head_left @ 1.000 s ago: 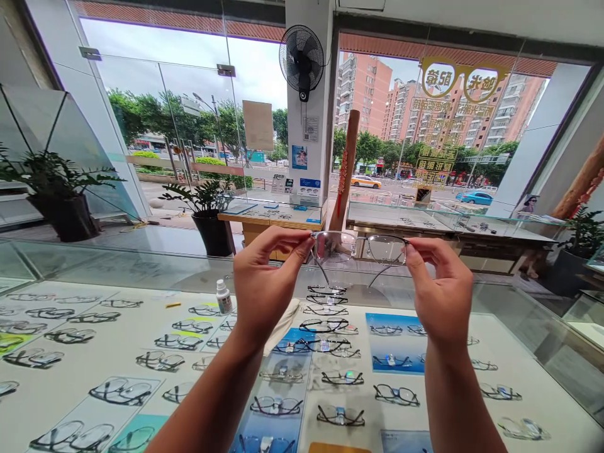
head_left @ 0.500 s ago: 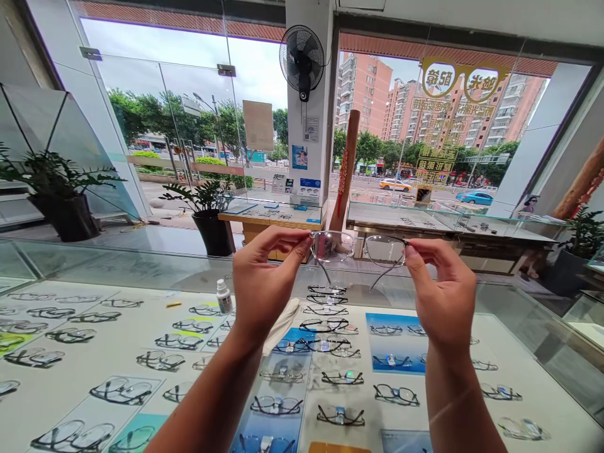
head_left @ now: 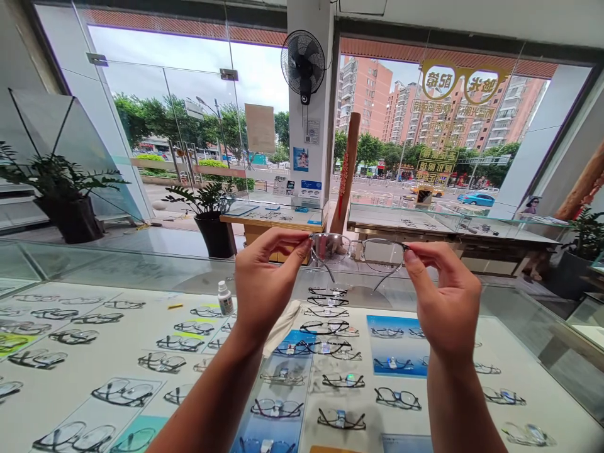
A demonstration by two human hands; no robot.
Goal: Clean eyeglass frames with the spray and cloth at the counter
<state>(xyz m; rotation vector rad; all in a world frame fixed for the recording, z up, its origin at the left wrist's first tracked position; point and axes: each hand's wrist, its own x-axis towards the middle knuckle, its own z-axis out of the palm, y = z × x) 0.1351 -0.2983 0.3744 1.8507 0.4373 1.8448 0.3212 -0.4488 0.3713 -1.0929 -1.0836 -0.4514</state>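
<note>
I hold a pair of thin-rimmed glasses [head_left: 358, 251] up in front of me above a glass display counter [head_left: 117, 270]. My left hand [head_left: 264, 283] pinches the left end of the frame, and my right hand [head_left: 446, 302] pinches the right end. The temples hang open, pointing down toward me. A white cloth [head_left: 283, 327] shows below my left palm; whether the hand holds it I cannot tell.
Under the counter glass lie several rows of glasses [head_left: 325, 327] on white and blue cards. A small white bottle [head_left: 225, 297] stands on the counter left of my left hand. Potted plants [head_left: 207, 214], a second display counter [head_left: 425, 220] and a wall fan [head_left: 302, 63] are beyond.
The glasses have tilted slightly, with the left lens turned and now catching a reflection. My hands have sunk a little and the view has shifted slightly.
</note>
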